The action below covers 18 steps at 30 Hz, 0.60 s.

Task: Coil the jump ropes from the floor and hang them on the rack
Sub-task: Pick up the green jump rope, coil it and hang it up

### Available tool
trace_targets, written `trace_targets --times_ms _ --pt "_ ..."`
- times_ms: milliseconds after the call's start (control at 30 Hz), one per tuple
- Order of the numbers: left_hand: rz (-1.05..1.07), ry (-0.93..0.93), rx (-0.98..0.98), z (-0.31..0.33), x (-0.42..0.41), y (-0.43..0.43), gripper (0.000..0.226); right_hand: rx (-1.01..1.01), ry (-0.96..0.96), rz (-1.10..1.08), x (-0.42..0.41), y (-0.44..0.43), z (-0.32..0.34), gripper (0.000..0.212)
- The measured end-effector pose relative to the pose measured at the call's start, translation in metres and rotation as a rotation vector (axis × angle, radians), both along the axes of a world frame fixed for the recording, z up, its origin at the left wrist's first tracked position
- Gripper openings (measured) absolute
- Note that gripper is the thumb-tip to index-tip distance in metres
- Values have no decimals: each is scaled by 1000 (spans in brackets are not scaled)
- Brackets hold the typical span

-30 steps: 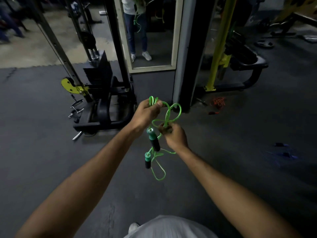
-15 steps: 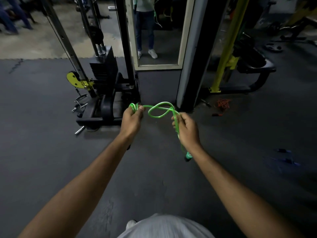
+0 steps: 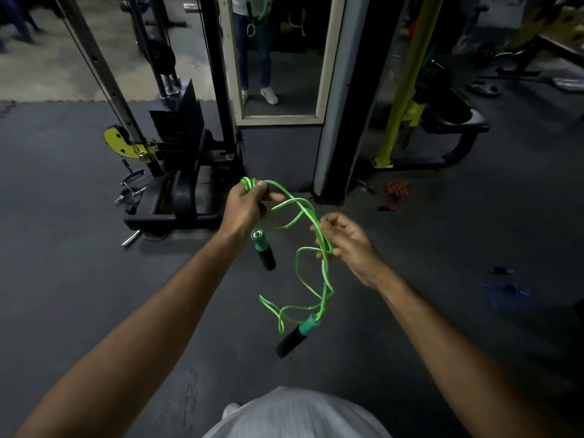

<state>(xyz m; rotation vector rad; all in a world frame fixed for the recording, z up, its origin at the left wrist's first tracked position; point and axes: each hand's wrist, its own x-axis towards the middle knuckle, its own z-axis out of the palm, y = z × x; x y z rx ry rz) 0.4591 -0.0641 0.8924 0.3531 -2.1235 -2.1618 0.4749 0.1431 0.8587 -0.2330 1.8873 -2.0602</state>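
A bright green jump rope with green-and-black handles hangs between my two hands in front of me. My left hand is closed on a bunch of rope loops, and one handle dangles just below it. My right hand pinches the strands lower and to the right with its fingers partly curled. The other handle swings free under that hand among loose loops. An orange jump rope lies on the floor by the pillar. A blue rope lies on the floor at the right.
A cable machine with a weight stack stands ahead on the left. A mirror and a dark pillar face me, with a yellow-framed bench to the right. Dark rubber floor spreads around me.
My hands have drawn apart, the right one dropping lower and right. The rope has loosened into hanging loops and both handles now dangle in view.
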Motion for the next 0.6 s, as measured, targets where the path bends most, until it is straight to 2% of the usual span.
trace_targets --times_ms 100,167,267,367,400,467,600 --pt "-67 2 -96 1 3 5 22 30 9 -33 2 -2 1 13" --pt "-105 13 -139 -1 4 5 23 -26 -18 -69 3 -2 3 17" --pt "-164 -16 -74 2 7 7 28 -132 -104 -119 4 8 -8 23" --pt "-190 -25 44 14 10 15 25 -100 -77 -34 14 18 -28 48" --pt "-214 -14 65 19 12 18 24 -56 -43 -14 18 22 -35 50" --pt "-278 16 82 25 14 23 23 90 35 -14 24 23 -48 40" --pt "-310 57 107 39 19 32 24 579 130 -188 24 21 -87 22"
